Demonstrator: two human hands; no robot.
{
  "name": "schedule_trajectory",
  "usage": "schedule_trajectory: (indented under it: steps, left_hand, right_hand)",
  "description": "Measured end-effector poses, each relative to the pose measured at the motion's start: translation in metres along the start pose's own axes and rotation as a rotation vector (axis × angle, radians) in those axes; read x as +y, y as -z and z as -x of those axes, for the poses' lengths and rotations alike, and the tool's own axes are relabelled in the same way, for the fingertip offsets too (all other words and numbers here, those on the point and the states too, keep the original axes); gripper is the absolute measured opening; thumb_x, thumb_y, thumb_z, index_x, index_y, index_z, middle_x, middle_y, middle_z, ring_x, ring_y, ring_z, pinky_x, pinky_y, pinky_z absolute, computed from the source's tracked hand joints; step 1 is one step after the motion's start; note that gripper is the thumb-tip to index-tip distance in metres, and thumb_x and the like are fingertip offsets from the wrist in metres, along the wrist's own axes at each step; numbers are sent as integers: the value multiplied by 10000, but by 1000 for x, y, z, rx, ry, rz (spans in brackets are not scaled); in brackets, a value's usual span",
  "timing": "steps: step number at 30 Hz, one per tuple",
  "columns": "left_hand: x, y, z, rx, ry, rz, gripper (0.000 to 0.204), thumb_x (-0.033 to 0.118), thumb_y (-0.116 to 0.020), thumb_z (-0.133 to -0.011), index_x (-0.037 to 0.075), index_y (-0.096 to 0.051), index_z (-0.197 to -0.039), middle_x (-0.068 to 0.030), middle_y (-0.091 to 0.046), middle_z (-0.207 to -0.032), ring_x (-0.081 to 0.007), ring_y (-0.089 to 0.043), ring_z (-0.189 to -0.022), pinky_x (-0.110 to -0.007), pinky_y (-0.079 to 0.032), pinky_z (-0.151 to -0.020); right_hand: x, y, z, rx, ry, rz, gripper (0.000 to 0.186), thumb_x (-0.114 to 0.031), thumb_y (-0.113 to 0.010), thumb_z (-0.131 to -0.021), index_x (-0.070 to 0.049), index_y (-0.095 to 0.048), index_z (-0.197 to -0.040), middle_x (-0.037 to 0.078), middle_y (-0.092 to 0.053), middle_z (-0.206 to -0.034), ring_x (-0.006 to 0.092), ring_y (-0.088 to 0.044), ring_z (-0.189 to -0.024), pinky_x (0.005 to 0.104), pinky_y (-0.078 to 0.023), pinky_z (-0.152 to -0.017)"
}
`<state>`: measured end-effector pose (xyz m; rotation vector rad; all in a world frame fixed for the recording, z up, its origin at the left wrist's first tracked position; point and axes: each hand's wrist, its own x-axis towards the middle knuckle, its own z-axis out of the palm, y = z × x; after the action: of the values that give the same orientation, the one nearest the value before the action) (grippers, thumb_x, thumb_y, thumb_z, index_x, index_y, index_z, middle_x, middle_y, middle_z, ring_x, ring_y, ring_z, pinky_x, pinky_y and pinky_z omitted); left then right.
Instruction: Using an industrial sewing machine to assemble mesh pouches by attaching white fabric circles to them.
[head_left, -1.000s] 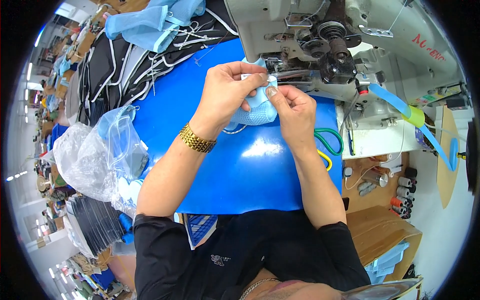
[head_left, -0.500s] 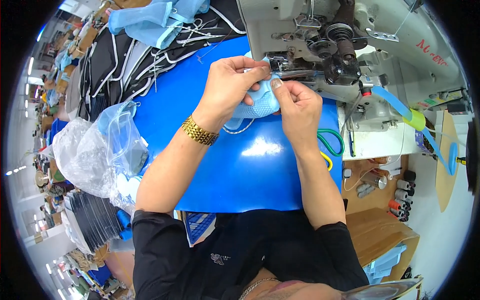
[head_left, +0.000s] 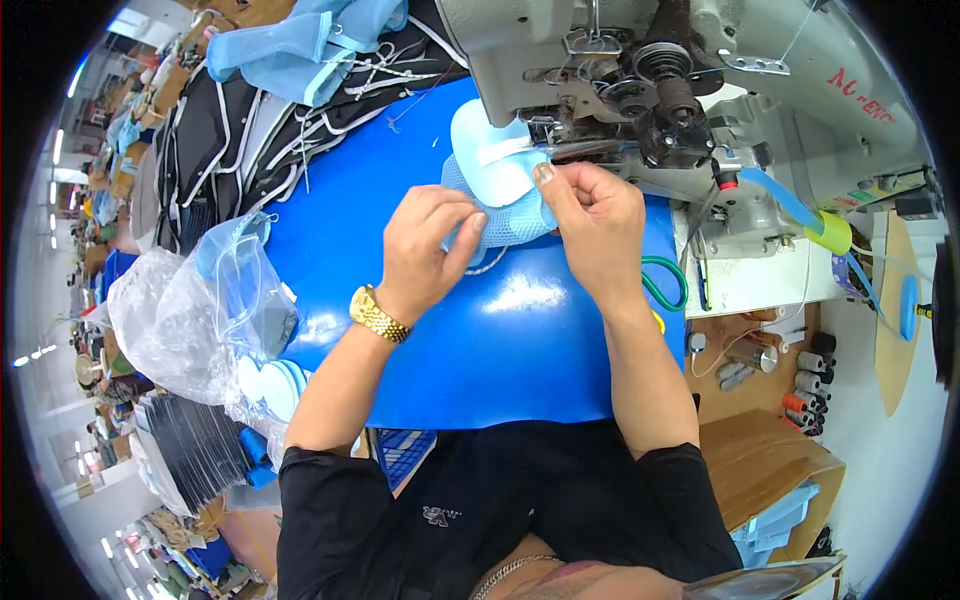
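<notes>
A light blue mesh fabric piece (head_left: 515, 226) lies under the arm of an industrial sewing machine (head_left: 500, 50). On top of it is a smooth, rounded pale blue panel (head_left: 485, 130) with a white strip near the machine's foot. My right hand (head_left: 598, 225) pinches the mesh at its right edge, thumb on top, just below the metal rod of the machine. My left hand (head_left: 430, 240) is at the lower left edge of the mesh, fingers curled toward the thumb and seemingly closed on it. A cord (head_left: 488, 262) shows below the mesh.
Black pieces with white edging (head_left: 215, 140) and blue mesh pouches (head_left: 290, 50) are heaped at far left. Clear plastic bags (head_left: 175, 310) and pale blue rounded pieces (head_left: 278, 385) sit at left. Green-handled scissors (head_left: 668, 283) lie right of my right forearm; thread spools (head_left: 808, 385) stand beyond.
My left hand has moved down and left, away from the machine's foot, uncovering the rounded panel. My right hand stays almost in place, still pinching the mesh.
</notes>
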<state>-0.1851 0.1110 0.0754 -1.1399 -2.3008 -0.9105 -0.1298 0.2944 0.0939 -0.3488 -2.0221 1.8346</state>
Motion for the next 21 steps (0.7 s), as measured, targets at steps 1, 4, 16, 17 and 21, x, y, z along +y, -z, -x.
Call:
schedule_trajectory:
  steps: [1,4,16,17,21]
  left_hand:
    - [3,-3,0,0,-33,3,95,79,-688,-809,28,-648,-878,-116,-654,-932,-287,-624,-894,-383,-501,-790]
    - [6,-8,-8,-16,-19,-58,181,64,-647,-824,14,-637,-998,-156,-626,-1078,-338,-589,-1042,-423,-472,-902]
    - [10,18,-61,-220,-432,-263,215,81,-645,-691,54,-655,-905,-106,-640,-975,-301,-575,-999,-420,-455,-890]
    - [15,23,-61,-224,-437,-263,215,81,-645,-691,54,-655,-905,-106,-640,-975,-301,-575,-999,-420,-455,-890]
    - [38,29,-44,-489,-544,-138,171,168,-710,-699,58,-611,-785,-69,-597,-868,-276,-576,-1015,-416,-472,-902]
  right_hand:
    - [0,1,0,-15,-4,-22,207,-173,-688,-867,30,-705,-828,38,-643,-612,59,-552,-539,243,-436,-508]
    - [0,4,6,-69,-82,-102,159,-113,-671,-849,29,-698,-916,50,-675,-694,68,-584,-587,240,-472,-548]
    - [-3,14,8,-176,-68,-24,187,-53,-647,-765,26,-669,-933,69,-683,-739,98,-607,-626,268,-500,-596]
    - [1,13,8,-172,-68,-28,187,-53,-647,-765,26,-669,-933,69,-683,-739,98,-607,-626,268,-500,-596]
    - [12,3,14,-194,-83,64,142,-101,-645,-750,11,-638,-837,66,-613,-638,116,-544,-563,312,-440,-528]
